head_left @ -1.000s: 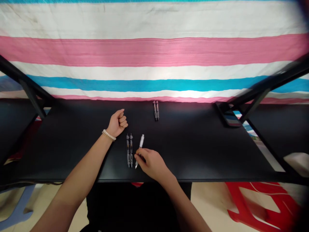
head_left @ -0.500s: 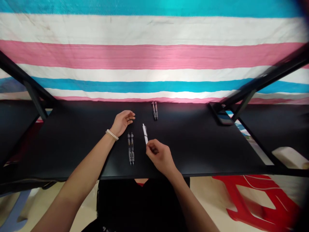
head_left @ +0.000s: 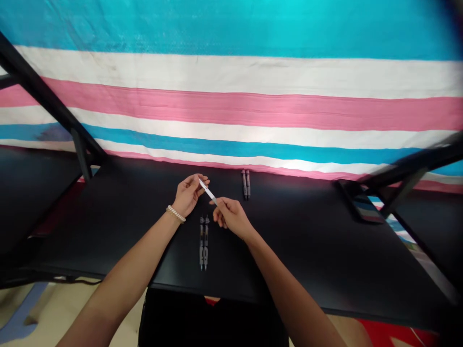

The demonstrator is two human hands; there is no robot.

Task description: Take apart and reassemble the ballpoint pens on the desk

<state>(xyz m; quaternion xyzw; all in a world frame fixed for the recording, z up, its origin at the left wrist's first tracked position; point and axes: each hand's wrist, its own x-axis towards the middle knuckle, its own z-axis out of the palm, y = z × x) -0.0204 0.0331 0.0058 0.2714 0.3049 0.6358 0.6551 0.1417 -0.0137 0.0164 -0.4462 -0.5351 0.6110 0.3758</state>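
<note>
A white pen (head_left: 207, 189) slants between my two hands above the black table. My left hand (head_left: 187, 194), with a pale beaded bracelet at the wrist, pinches its upper left end between thumb and fingers. The lower right end is gripped by my right hand (head_left: 232, 217), thumb and forefinger closed on it. Below the hands, two dark, partly clear pens (head_left: 204, 243) lie side by side on the table. Another pair of pens (head_left: 246, 184) rests near the far edge, a little to the right.
A dark phone (head_left: 360, 201) lies at the right by a black metal brace (head_left: 405, 188). A matching brace (head_left: 81, 154) stands at the left. Behind the black table (head_left: 296, 246) hangs a striped sheet (head_left: 231, 111). A red stool (head_left: 383, 333) shows at the lower right.
My right hand has brought the white pen up and left, and its far end now meets my left hand, whose fingers have closed on it. The camera view has shifted and tilted.
</note>
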